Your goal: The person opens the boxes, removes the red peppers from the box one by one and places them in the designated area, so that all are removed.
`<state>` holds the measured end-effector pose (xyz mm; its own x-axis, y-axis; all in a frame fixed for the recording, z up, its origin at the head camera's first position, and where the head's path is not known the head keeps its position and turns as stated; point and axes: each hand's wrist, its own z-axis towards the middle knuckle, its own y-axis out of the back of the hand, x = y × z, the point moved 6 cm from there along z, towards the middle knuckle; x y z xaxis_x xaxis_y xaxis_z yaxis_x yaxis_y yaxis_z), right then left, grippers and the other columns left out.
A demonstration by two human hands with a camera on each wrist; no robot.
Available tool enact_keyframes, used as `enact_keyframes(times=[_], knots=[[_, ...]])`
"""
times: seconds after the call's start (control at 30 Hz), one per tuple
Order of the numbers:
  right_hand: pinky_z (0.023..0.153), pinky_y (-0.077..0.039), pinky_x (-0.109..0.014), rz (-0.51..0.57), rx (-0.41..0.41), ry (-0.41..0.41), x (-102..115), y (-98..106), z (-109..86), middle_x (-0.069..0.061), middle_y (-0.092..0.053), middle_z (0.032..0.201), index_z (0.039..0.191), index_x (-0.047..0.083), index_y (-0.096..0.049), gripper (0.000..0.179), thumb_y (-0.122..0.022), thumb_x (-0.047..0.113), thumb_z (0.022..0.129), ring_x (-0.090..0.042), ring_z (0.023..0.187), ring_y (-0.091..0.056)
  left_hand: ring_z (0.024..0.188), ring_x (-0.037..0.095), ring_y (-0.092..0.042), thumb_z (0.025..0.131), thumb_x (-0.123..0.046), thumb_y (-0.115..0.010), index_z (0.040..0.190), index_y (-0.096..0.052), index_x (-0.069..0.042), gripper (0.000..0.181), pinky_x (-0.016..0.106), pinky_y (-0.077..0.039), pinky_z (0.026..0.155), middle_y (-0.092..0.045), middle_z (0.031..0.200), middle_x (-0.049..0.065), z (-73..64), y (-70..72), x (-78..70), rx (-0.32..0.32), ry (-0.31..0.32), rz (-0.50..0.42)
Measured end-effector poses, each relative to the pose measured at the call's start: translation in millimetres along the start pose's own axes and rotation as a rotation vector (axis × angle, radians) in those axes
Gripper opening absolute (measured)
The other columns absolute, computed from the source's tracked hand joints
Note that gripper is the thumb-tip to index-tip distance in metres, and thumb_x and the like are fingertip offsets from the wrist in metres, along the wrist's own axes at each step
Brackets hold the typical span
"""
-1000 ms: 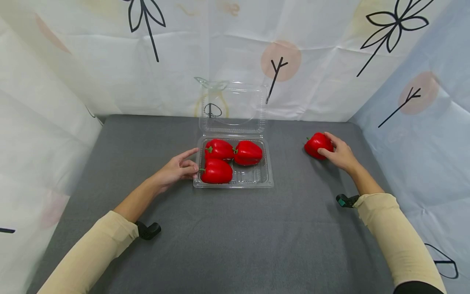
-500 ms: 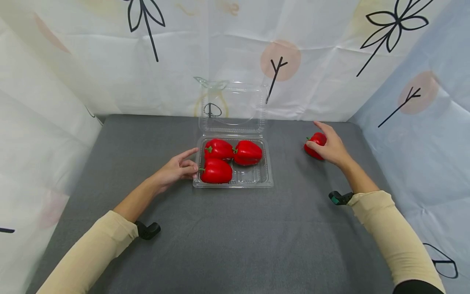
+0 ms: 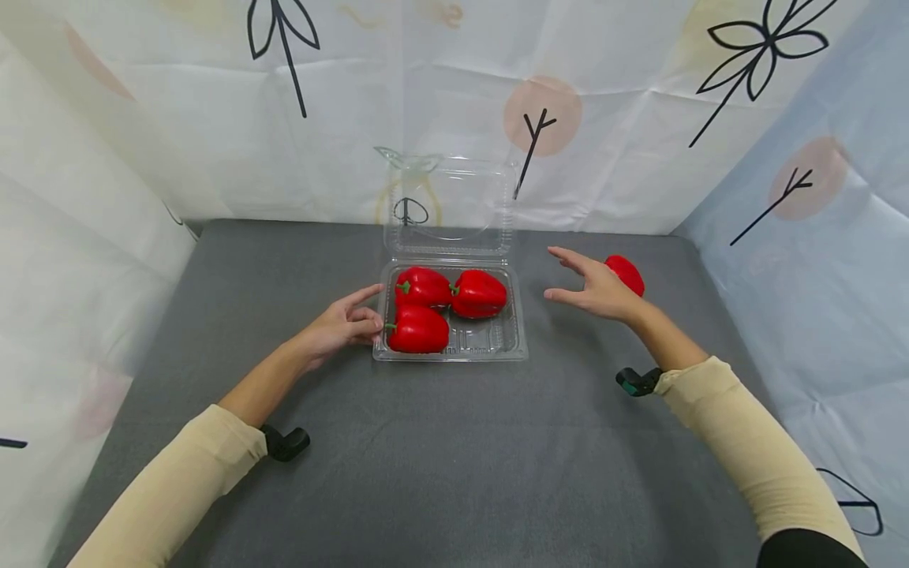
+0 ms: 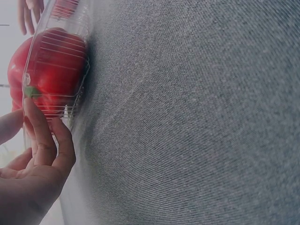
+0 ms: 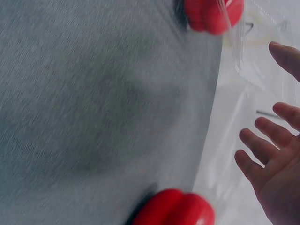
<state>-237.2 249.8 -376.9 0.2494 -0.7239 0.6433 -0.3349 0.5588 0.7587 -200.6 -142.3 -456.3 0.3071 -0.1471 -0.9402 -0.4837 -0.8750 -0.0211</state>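
Observation:
A clear plastic clamshell box (image 3: 490, 345) sits on the grey cloth with three red bell peppers (image 3: 419, 330) inside, two at the back and one at front left. My left hand (image 3: 346, 323) pinches the box's left rim, thumb on one side and fingers on the other in the left wrist view. Right of the box, my right hand (image 3: 600, 288) is held over the cloth with fingers spread, holding nothing. Behind that hand, a separate red bell pepper (image 3: 627, 274) lies on the cloth, partly hidden; its rounded end (image 5: 173, 208) shows low in the right wrist view.
The box's clear lid (image 3: 454, 197) stands raised at the back, close to the patterned cloth wall (image 3: 611, 181). Grey cloth (image 3: 454, 457) covers the table in front of the box. Side curtains (image 3: 838, 260) border the table left and right.
My right hand has let go of the pepper at the right and moved left toward the box, fingers spreading. The pepper stays behind on the cloth. My left hand has not moved.

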Motion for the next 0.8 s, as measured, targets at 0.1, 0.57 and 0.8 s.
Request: enact_keyframes(times=[0.1,0.57,0.8], knots=[[0.11,-0.032,-0.061,0.02,0.037,0.021,9.8,-6.8,3.9,-0.012,-0.034,0.158,0.155,0.012,-0.033,0.078,-0.073,0.029,0.091,-0.034,0.142,-0.037,0.084,0.017,-0.062,0.099,-0.01,-0.061,0.159,-0.021,-0.016,0.072,0.03,-0.055,0.088,-0.063,0.097,0.007,0.1,-0.1,0.1,0.005,-0.002,0.003],[0.109,-0.035,-0.057,0.025,0.15,0.148,47.6,-36.6,30.3,-0.018,-0.043,0.151,0.153,0.005,-0.036,0.079,-0.076,0.026,0.088,-0.035,0.136,-0.045,0.085,0.018,-0.063,0.099,-0.011,-0.062,0.159,-0.022,-0.017,0.072,0.032,-0.054,0.09,-0.063,0.098,0.007,0.6,1.2,0.8,0.003,0.003,0.003],[0.111,-0.034,-0.056,0.054,0.194,0.15,52.8,-50.4,40.0,-0.018,-0.046,0.149,0.152,0.004,-0.036,0.079,-0.077,0.025,0.088,-0.035,0.135,-0.046,0.084,0.017,-0.063,0.099,-0.011,-0.062,0.159,-0.023,-0.017,0.072,0.031,-0.055,0.088,-0.064,0.097,0.007,1.0,1.1,1.1,0.003,-0.007,0.0]])
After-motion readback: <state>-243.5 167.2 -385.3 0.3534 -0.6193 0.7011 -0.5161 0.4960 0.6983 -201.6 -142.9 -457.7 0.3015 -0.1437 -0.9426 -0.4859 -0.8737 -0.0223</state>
